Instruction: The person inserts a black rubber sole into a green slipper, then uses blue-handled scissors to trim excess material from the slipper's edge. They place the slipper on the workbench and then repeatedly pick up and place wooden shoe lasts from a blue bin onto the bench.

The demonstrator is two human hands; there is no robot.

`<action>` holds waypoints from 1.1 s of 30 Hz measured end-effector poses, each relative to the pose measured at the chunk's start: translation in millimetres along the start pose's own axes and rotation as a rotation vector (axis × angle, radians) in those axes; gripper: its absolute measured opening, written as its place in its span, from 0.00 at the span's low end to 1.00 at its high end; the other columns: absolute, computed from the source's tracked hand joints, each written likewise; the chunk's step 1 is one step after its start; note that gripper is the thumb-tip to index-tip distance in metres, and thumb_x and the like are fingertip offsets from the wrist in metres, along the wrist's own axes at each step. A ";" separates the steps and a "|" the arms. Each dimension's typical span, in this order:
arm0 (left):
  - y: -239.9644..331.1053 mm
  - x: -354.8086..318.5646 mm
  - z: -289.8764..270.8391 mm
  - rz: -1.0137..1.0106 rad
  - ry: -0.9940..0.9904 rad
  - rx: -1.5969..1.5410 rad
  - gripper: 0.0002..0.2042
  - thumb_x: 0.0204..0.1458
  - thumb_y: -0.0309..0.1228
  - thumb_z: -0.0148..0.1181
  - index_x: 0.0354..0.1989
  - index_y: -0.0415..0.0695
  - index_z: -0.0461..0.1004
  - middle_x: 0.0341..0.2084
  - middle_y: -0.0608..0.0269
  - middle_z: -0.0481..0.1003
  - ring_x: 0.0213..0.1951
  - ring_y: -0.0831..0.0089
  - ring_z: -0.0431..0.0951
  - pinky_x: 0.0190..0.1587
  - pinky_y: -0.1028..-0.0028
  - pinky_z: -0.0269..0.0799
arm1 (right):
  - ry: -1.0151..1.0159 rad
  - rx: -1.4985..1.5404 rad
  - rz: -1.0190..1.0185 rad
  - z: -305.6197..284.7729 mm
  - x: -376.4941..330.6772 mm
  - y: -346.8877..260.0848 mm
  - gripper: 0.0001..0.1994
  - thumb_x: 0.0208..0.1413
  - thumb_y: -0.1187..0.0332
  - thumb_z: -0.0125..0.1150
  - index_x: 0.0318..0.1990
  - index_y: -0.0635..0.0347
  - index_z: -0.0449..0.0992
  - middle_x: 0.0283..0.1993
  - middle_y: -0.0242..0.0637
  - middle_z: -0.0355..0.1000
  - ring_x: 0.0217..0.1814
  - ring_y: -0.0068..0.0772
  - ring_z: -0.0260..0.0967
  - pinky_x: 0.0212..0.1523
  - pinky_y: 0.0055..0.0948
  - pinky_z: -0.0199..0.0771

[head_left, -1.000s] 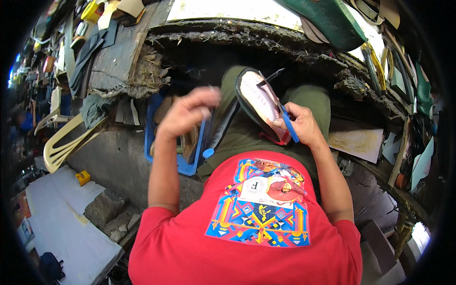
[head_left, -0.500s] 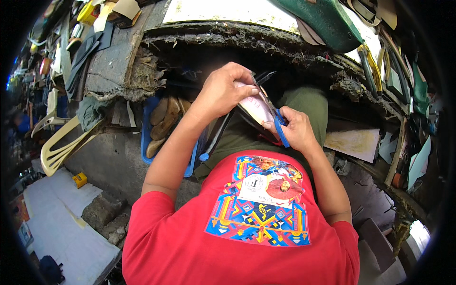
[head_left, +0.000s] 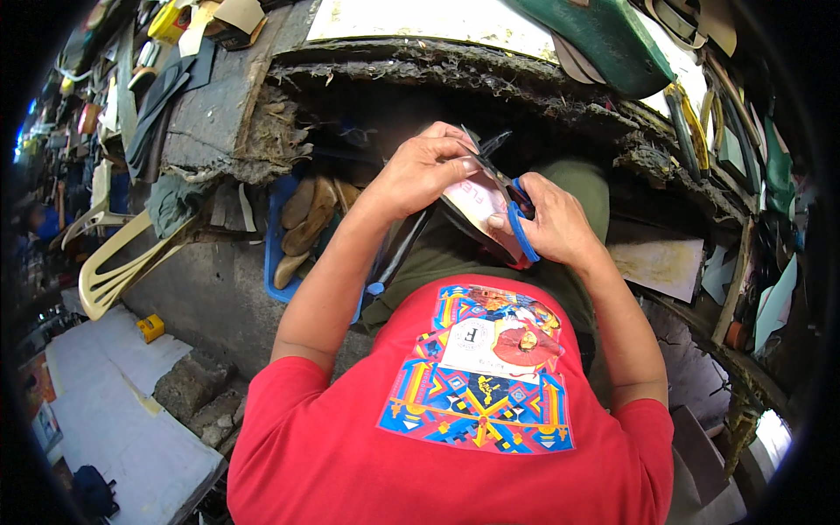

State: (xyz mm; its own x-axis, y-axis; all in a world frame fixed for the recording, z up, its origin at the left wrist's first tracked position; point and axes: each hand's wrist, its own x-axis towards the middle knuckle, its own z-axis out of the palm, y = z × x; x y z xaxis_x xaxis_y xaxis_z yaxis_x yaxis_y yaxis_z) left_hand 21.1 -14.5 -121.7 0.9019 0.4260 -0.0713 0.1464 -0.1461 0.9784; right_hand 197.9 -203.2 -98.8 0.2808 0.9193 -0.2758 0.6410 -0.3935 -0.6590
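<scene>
My left hand (head_left: 426, 168) grips the top edge of a flat pinkish shoe-sole piece (head_left: 479, 203) with a dark underside, held over my lap. My right hand (head_left: 551, 219) is closed on blue-handled scissors (head_left: 518, 213), whose dark blades point up and left along the piece's edge, just under my left fingers. Both hands meet in front of a worn, ragged-edged workbench (head_left: 367, 70). My red printed shirt (head_left: 472, 385) fills the lower part of the view.
A blue crate (head_left: 280, 254) with tan sole pieces stands at my left knee. A cream plastic chair (head_left: 114, 262) and white sheets (head_left: 114, 411) lie left. A green sheet (head_left: 604, 35) and stacked materials crowd the bench top; more scraps line the right side.
My left hand has moved right from beside the blue crate onto the sole piece. The piece and the scissors now sit closer together between both hands.
</scene>
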 end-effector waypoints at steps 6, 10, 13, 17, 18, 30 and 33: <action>0.7 -0.1 -0.5 -0.048 -0.011 -0.063 0.10 0.58 0.32 0.66 0.41 0.38 0.84 0.46 0.59 0.77 0.49 0.70 0.76 0.53 0.71 0.74 | -0.041 0.078 0.037 7.5 1.9 3.3 0.32 0.48 0.38 0.74 0.38 0.62 0.75 0.37 0.48 0.76 0.41 0.56 0.77 0.42 0.48 0.75; 0.7 1.4 -2.5 -0.039 -0.028 -0.043 0.11 0.59 0.33 0.66 0.41 0.38 0.84 0.47 0.59 0.77 0.50 0.70 0.76 0.53 0.71 0.73 | 0.017 0.060 -0.003 9.9 0.0 9.5 0.31 0.46 0.39 0.76 0.36 0.61 0.76 0.36 0.47 0.76 0.39 0.53 0.77 0.39 0.46 0.75; 2.4 -0.4 -2.9 -0.061 -0.042 -0.019 0.11 0.59 0.32 0.65 0.44 0.38 0.86 0.51 0.61 0.76 0.54 0.72 0.74 0.58 0.71 0.71 | -0.034 0.116 0.037 9.1 -5.7 12.9 0.30 0.45 0.40 0.77 0.36 0.60 0.76 0.34 0.46 0.75 0.38 0.52 0.77 0.38 0.46 0.74; 4.8 -1.5 -0.1 -0.078 -0.039 -0.080 0.11 0.59 0.31 0.65 0.43 0.37 0.85 0.51 0.60 0.76 0.54 0.71 0.75 0.57 0.71 0.71 | 0.040 0.109 -0.036 9.3 -7.2 13.2 0.30 0.45 0.40 0.77 0.31 0.60 0.75 0.29 0.46 0.74 0.34 0.54 0.76 0.35 0.46 0.73; 4.7 -0.5 1.2 -0.065 -0.032 -0.084 0.11 0.59 0.32 0.66 0.42 0.37 0.85 0.50 0.59 0.77 0.53 0.70 0.75 0.56 0.71 0.72 | 0.075 0.092 -0.059 9.7 -4.5 13.1 0.30 0.45 0.40 0.77 0.30 0.60 0.75 0.28 0.46 0.74 0.32 0.55 0.75 0.34 0.47 0.73; -6.3 -2.0 -4.6 -0.166 0.030 -0.112 0.12 0.58 0.34 0.69 0.44 0.38 0.85 0.53 0.59 0.77 0.52 0.72 0.76 0.55 0.72 0.72 | -0.101 0.290 0.090 12.5 -29.6 31.3 0.22 0.51 0.52 0.78 0.27 0.62 0.75 0.23 0.41 0.73 0.24 0.33 0.71 0.27 0.38 0.69; -5.9 -6.4 5.9 -0.125 0.105 -0.194 0.19 0.59 0.36 0.68 0.55 0.39 0.81 0.54 0.56 0.77 0.52 0.71 0.78 0.55 0.71 0.73 | -0.028 0.390 0.034 -20.2 -35.4 29.6 0.21 0.51 0.54 0.80 0.33 0.62 0.76 0.27 0.32 0.68 0.30 0.22 0.64 0.31 0.28 0.68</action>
State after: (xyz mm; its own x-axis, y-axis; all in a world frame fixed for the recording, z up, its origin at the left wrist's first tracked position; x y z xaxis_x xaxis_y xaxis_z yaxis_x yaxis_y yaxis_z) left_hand 16.8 -21.6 -128.2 0.8329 0.5221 -0.1834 0.1640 0.0837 0.9829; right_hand 221.4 -247.6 -94.4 0.2743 0.9079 -0.3171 0.3109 -0.3958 -0.8641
